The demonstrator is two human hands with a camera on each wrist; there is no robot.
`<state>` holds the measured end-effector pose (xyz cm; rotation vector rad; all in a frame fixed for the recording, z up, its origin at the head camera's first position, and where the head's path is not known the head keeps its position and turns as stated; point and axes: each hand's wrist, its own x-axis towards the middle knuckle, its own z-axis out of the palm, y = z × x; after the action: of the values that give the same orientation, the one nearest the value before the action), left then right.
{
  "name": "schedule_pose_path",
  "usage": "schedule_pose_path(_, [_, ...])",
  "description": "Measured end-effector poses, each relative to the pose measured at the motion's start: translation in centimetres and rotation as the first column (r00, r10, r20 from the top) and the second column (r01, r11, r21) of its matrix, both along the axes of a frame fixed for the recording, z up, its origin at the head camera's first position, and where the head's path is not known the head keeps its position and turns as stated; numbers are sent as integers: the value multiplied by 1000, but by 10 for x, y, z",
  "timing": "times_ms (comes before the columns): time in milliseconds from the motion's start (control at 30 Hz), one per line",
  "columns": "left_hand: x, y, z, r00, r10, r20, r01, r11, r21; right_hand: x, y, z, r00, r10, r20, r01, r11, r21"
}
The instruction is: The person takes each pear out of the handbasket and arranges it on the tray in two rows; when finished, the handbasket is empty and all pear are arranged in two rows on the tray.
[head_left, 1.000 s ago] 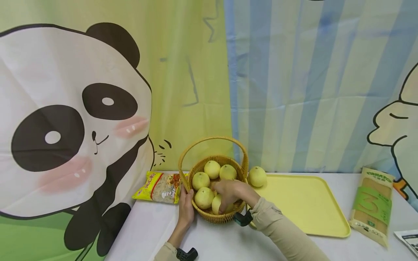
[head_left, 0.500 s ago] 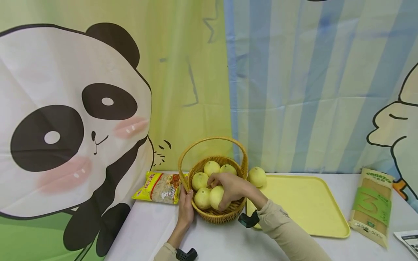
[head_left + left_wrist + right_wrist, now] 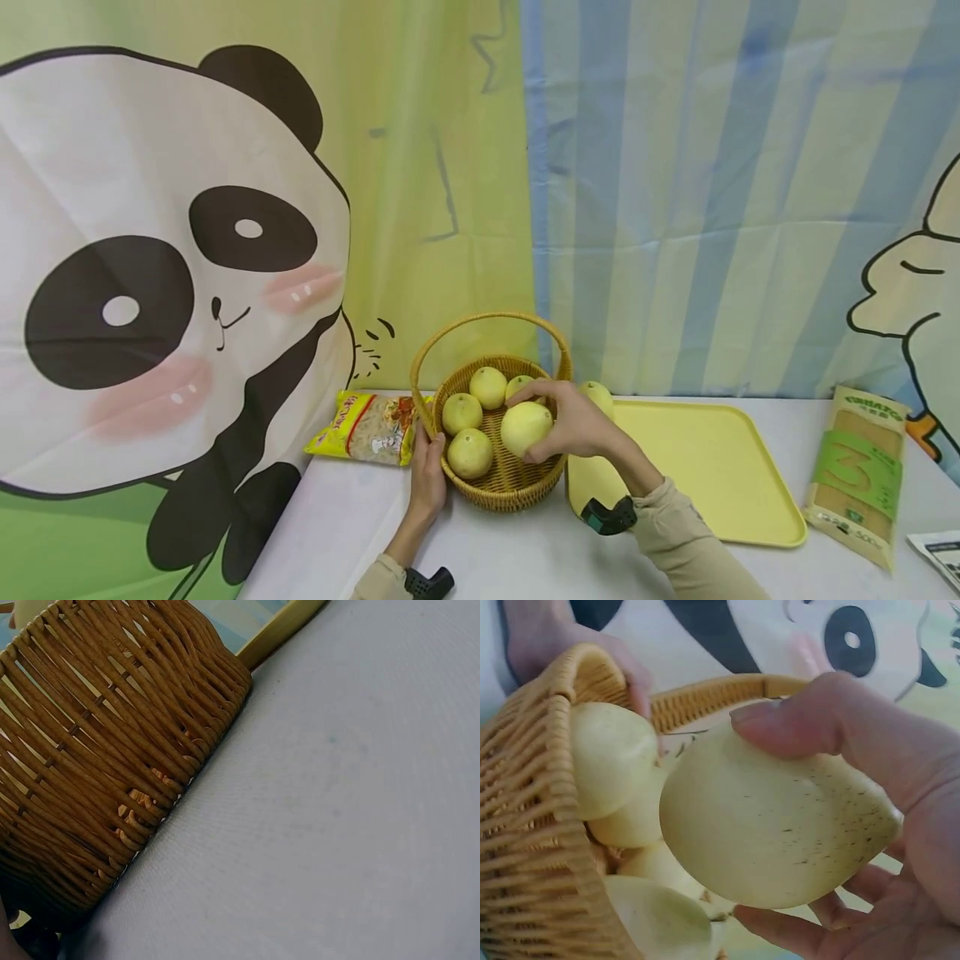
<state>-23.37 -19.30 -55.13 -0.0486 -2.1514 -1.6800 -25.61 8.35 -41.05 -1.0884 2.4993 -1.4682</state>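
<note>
My right hand [image 3: 573, 421] pinches a pale yellow-green pear [image 3: 527, 430] above the right part of a wicker basket [image 3: 504, 502]. In the right wrist view the thumb lies on top of this pear [image 3: 780, 825], fingers beneath; its tapered end has dark specks. Several more pears stay in the basket, such as the front one [image 3: 470, 454]; another is partly hidden behind my right hand. At the basket's left side, my left hand [image 3: 427, 479] grips the rim near the handle's foot. The left wrist view mostly shows the basket's woven wall [image 3: 112, 742].
A yellow tray [image 3: 697, 475] lies right of the basket, with one pear [image 3: 597, 397] at its back left corner. To the left is a yellow snack packet [image 3: 371, 429]; far right, a green-banded noodle packet [image 3: 858, 475]. The basket handle [image 3: 491, 316] arches behind.
The right hand has lifted a pear from the front right of the basket and moved it up and to the right. The left hand has kept its place on the basket.
</note>
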Motion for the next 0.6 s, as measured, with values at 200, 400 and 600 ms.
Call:
schedule_pose_path(200, [0,0,-1,1000,-10,5,10,1000,8,-3,26,-3,1000,-6,22,6,1000,-27])
schedule_pose_path(400, [0,0,-2,1000,-3,5,3,1000,11,-2,50,-7,996,-28,88,38,993,-112])
schedule_pose_path(600, [-1,0,-2,1000,1,-2,-1,1000,2,-3,74,-6,981,-150,125,163,982,-101])
